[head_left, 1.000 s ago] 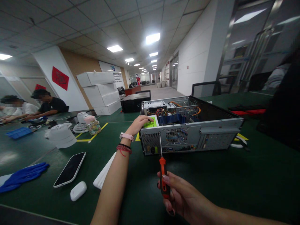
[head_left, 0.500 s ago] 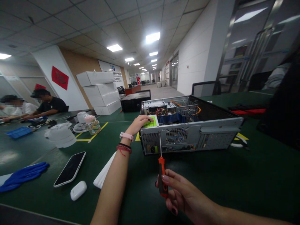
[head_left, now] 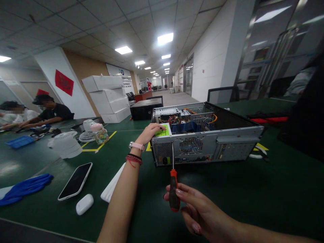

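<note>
An opened computer case (head_left: 235,136) lies on its side on the green table, its rear panel facing me. My left hand (head_left: 151,132) rests on the power supply (head_left: 165,131) at the case's left corner, fingers laid over its yellow-green label. In my right hand (head_left: 191,202) is an orange and black screwdriver (head_left: 174,192), pinched by the handle between thumb and fingers. Its shaft points away from me, and the tip meets the rear panel just right of the power supply's grille. Cables and a wide blue ribbon show inside the case.
Left of my forearm lie a phone (head_left: 76,181), a white earbud case (head_left: 84,204), a white item (head_left: 112,184) and a blue glove (head_left: 27,187). Beyond are a fan, a jar (head_left: 100,135) and white boxes (head_left: 108,98). Two people sit at the far left.
The screwdriver's handle has turned and shifted slightly left, and my right hand's lower fingers have loosened away from it. My left hand stays on the power supply.
</note>
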`<state>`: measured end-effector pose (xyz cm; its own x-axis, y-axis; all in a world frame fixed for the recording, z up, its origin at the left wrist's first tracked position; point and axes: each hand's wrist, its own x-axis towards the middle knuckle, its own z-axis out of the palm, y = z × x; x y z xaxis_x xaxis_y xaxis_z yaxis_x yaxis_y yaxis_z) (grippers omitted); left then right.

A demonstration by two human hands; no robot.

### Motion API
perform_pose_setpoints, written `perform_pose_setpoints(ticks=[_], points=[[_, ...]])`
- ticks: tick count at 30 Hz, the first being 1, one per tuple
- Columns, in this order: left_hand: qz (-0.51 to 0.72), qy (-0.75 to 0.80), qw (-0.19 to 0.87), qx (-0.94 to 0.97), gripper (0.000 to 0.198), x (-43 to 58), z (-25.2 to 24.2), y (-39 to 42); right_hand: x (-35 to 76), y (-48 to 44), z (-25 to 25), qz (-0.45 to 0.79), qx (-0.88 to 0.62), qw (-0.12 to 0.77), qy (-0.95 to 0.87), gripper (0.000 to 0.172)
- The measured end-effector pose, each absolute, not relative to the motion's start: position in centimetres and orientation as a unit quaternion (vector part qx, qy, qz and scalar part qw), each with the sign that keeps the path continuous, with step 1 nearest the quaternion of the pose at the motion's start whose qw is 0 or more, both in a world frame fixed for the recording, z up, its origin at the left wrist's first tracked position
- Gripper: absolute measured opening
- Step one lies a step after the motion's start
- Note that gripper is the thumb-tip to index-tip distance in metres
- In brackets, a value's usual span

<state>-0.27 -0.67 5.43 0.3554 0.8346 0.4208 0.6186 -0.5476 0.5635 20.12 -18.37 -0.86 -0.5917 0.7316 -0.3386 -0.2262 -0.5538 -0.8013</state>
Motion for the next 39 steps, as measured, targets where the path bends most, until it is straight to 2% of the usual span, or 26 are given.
perform_pose_setpoints(ticks=[21, 39], points=[[0.343, 0.462, 0.153, 0.803, 0.037, -0.07, 5.66, -1.13, 19.91, -18.33, -0.79, 0.833, -0.321, 0.310, -0.326, 0.034], [0.348, 0.444, 0.155, 0.811, 0.038, -0.33, 5.37, -0.72, 19.99, -18.20, -1.11, 0.838, -0.303, 0.300, -0.342, 0.028]])
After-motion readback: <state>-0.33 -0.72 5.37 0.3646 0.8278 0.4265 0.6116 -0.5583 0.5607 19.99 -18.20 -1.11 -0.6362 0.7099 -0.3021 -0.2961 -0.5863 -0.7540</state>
